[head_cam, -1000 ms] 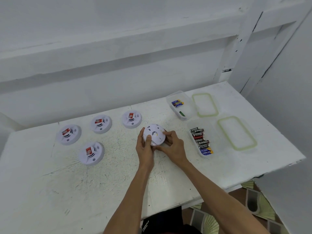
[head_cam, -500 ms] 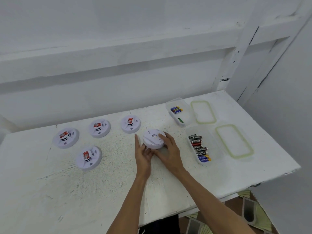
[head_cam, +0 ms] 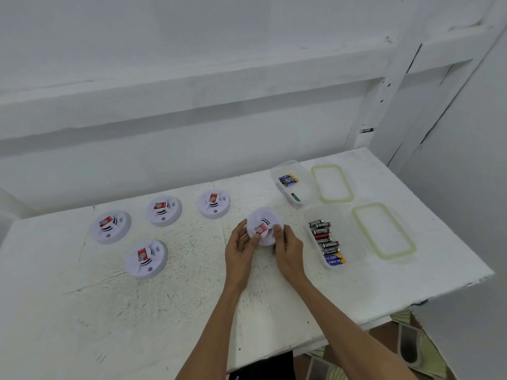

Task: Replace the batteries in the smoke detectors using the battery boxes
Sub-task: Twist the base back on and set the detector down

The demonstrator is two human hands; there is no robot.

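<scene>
At frame centre in the head view, the left hand (head_cam: 241, 244) and right hand (head_cam: 288, 249) both grasp a round white plastic smoke detector (head_cam: 265, 223), tilted with its red label up. It looks like the step of handling this detector. Next, reaching the clear plastic battery box (head_cam: 327, 244) just to its right calls for freeing one hand.

Your left hand (head_cam: 241, 244) and right hand (head_cam: 289, 252) are bare, and so are both forearms. The left forearm (head_cam: 219, 325) and right forearm (head_cam: 338, 319) show uncovered all the way to the lower edge of view. At 6 o'clock, between them, sits a patch of black clothing (head_cam: 264, 364) — a tiny white mark (head_cam: 236, 377) at its 7 o'clock corner, too small to read.
</scene>
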